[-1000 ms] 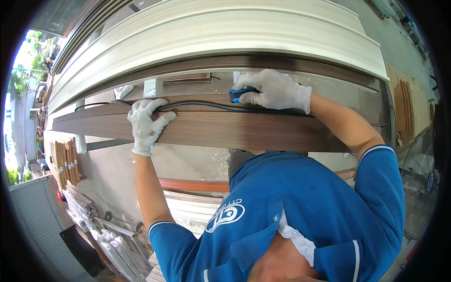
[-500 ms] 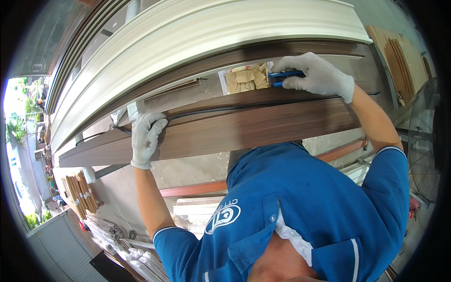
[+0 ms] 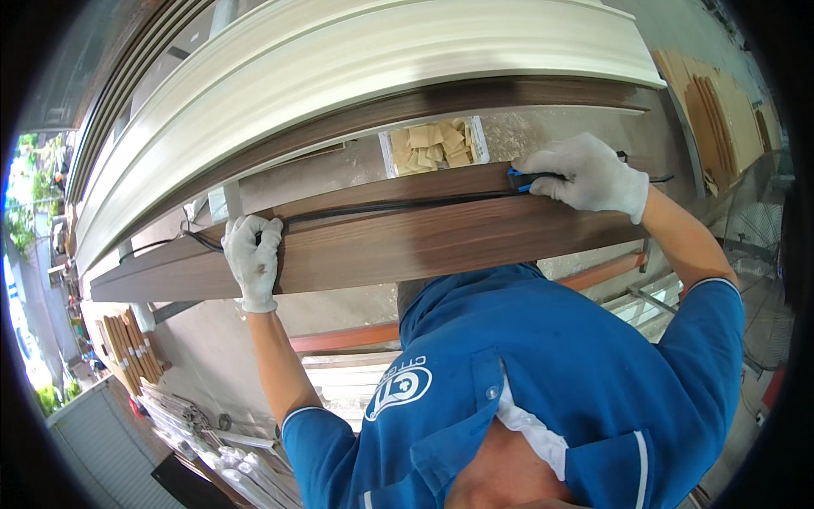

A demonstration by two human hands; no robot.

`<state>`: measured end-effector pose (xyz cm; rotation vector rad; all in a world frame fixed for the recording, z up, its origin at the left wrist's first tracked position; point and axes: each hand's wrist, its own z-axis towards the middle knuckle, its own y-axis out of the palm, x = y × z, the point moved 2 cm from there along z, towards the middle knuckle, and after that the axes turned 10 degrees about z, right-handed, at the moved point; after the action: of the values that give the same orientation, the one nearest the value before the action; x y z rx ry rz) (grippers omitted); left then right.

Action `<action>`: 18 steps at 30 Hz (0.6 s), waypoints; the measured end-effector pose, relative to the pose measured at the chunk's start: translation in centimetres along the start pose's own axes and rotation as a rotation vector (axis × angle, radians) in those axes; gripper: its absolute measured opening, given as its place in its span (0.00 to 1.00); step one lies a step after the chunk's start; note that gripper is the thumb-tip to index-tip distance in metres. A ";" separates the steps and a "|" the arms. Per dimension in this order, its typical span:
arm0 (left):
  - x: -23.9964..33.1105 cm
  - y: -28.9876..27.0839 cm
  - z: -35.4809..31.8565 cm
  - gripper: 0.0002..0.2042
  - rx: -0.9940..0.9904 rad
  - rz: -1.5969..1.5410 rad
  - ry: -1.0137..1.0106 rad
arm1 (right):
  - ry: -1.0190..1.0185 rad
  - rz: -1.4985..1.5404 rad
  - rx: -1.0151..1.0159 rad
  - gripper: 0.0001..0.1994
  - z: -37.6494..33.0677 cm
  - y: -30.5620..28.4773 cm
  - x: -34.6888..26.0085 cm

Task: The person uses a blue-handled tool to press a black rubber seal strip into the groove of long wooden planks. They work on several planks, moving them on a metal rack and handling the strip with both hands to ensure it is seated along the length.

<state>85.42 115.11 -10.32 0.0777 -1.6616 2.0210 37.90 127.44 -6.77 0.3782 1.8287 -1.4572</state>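
Note:
A long brown wood-grain profile lies across in front of me, with a black flexible strip running along its length. My left hand, in a white glove, is closed at the strip near the profile's left part, fingertips pinched on it. My right hand, also gloved, is wrapped round a small blue-and-black hand tool. The tool rests at the strip on the profile's right part; its working end is partly hidden by my fingers. Loose strip trails past my left hand.
Beyond lie another brown profile and wide cream mouldings. A box of small tan pieces sits below, between the profiles. Cardboard sheets lean at the far right, above a standing fan. Wrapped lengths lie at lower left.
My right hand has come down with the blue-and-black tool, from above the box to the strip on the near profile. My left hand has shifted slightly left and nearer.

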 end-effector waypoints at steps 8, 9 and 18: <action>0.0 -0.1 0.0 0.11 -0.007 -0.043 -0.005 | -0.117 -0.077 -0.059 0.12 4.9 3.0 -2.3; 0.1 -0.1 0.0 0.10 0.011 -0.046 0.022 | -0.129 -0.074 -0.063 0.12 5.5 3.3 -2.6; -0.2 0.0 -0.1 0.10 0.046 -0.003 0.043 | -0.186 -0.097 -0.153 0.12 11.4 6.5 -6.5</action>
<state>85.59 115.17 -10.39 0.0522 -1.5875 2.0449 50.61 120.31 -7.49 0.0758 1.8135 -1.3571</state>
